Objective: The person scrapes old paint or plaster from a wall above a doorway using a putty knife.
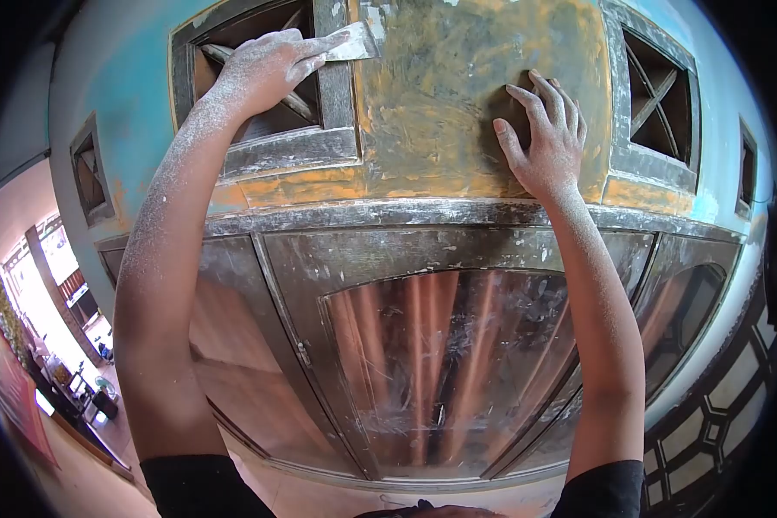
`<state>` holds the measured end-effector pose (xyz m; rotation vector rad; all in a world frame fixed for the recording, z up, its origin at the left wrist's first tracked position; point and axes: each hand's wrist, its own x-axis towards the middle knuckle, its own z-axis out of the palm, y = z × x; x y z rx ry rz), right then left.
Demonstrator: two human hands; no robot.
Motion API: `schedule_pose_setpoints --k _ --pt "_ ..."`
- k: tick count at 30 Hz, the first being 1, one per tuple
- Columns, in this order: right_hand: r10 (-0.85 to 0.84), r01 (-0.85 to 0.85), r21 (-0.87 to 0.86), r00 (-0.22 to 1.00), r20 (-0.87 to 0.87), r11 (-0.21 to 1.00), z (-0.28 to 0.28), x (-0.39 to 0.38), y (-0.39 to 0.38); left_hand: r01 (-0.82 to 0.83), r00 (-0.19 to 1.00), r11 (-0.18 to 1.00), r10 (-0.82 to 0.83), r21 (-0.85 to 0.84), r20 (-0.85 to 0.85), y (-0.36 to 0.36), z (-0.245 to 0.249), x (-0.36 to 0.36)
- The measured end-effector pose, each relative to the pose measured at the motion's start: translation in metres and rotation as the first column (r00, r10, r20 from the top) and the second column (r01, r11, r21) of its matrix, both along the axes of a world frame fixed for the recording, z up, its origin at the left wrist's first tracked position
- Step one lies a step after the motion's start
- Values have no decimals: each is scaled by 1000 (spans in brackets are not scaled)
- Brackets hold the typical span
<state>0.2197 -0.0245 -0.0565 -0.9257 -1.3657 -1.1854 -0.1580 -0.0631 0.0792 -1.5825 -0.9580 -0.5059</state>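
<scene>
My left hand (pixel 263 73), dusted with white powder, is closed around a putty knife (pixel 354 43). The blade reaches right, over the upper right part of a dark wooden vent frame (pixel 337 95) and the edge of the wall panel beside it. That wall panel (pixel 440 112) is brownish green with orange and yellowish smears. On its right side rests my right hand (pixel 548 134), fingers spread, palm toward the surface, holding nothing. White dust also coats both forearms.
Below the panel runs a scuffed wooden ledge (pixel 406 211) above a window (pixel 449 345) with reddish curtains behind the glass. A second vent (pixel 660 95) with crossed slats is at the right. Turquoise wall (pixel 138 104) shows at the left. A dark patterned grille (pixel 716 414) stands lower right.
</scene>
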Motion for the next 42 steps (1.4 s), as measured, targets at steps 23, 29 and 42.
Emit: schedule_pose_setpoints --k 23,29,42 --pt "34 -35 59 999 23 998 1 3 0 -126 964 973 166 191 -210 -5 36 -7" --pt "39 -41 63 999 25 997 -1 1 1 -90 955 968 150 234 -256 4 46 -13" --pt "32 -34 65 999 31 997 -1 2 0 -84 966 979 125 185 -224 3 46 -9"
